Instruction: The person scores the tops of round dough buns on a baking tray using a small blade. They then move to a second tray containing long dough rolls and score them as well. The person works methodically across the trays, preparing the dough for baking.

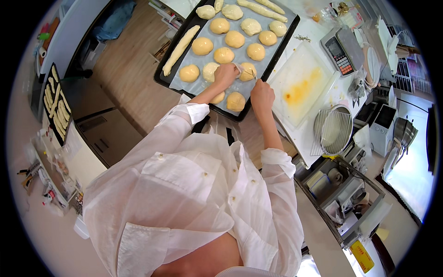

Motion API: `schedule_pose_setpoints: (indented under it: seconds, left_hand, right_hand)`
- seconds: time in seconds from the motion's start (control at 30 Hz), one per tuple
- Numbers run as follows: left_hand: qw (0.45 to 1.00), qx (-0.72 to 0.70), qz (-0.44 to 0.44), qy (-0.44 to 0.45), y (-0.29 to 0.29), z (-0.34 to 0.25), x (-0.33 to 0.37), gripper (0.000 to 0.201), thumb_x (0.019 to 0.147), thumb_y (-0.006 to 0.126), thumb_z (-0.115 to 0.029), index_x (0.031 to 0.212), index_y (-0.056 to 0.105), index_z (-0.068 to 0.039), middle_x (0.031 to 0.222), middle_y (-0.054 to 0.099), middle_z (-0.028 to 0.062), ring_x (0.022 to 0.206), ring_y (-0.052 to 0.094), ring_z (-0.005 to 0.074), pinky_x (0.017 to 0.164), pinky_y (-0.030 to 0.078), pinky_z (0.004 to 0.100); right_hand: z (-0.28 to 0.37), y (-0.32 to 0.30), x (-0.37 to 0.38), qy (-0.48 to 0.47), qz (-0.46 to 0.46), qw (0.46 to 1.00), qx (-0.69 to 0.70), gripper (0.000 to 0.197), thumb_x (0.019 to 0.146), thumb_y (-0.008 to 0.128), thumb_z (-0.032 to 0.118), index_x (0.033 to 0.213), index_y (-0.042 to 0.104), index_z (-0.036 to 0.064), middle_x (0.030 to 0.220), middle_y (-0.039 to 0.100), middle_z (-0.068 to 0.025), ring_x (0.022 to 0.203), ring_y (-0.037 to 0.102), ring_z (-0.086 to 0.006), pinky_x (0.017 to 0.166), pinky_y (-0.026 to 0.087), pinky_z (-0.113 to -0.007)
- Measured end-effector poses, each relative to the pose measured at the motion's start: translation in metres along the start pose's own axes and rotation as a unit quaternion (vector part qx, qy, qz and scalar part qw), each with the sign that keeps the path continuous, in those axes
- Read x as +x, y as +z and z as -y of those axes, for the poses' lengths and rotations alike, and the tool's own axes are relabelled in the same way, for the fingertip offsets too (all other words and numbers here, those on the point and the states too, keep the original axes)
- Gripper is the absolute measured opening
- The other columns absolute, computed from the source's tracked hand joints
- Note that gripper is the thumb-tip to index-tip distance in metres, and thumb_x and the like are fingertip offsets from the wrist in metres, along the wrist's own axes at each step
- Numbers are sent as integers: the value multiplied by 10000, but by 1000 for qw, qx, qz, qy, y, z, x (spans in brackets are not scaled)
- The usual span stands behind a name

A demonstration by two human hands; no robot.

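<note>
Many dough balls (pixel 235 39); rounded; mostly glossy; cream to golden yellow

Looks like a baking kitchen, home or small shop unclear, going by black baking tray (pixel 284 42) of glazed dough balls (pixel 234 39) and second tray (pixel 62 139) of dough strips (pixel 59 121). Fits with digital scale (pixel 340 57), wire cooling rack (pixel 324 132), dish-filled sink (pixel 318 211) and stacked pans (pixel 406 131) along right side.
</note>
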State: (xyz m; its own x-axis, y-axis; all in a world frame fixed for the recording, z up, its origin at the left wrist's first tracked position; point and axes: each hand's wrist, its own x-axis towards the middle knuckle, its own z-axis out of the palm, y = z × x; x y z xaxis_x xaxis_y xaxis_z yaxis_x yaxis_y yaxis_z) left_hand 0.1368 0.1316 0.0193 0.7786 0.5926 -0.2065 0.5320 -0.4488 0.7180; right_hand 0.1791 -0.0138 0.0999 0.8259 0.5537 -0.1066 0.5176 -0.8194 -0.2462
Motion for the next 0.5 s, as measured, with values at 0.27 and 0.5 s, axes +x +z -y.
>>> schedule_pose_setpoints:
  seconds: [0.27, 0.5]
  left_hand:
    - [999, 37, 19, 24, 5, -2, 5, 285, 813, 600, -350, 894, 714, -103, 765, 655, 177, 717, 632, 360, 611, 479, 439]
    - [997, 69, 16, 15, 7, -3, 7, 301, 823, 598, -369, 861, 720, -97, 752, 656, 178, 710, 634, 361, 611, 480, 449]
  right_hand:
    - [20, 9, 1, 66, -1, 998, 18, 121, 789, 532, 68, 735, 622, 9, 749, 649, -205, 716, 652, -379, 624, 523, -439]
    - [26, 19, -26, 88, 36, 995, 1, 118, 795, 547, 82, 748, 630, 12, 763, 661, -192, 726, 663, -369, 627, 538, -420]
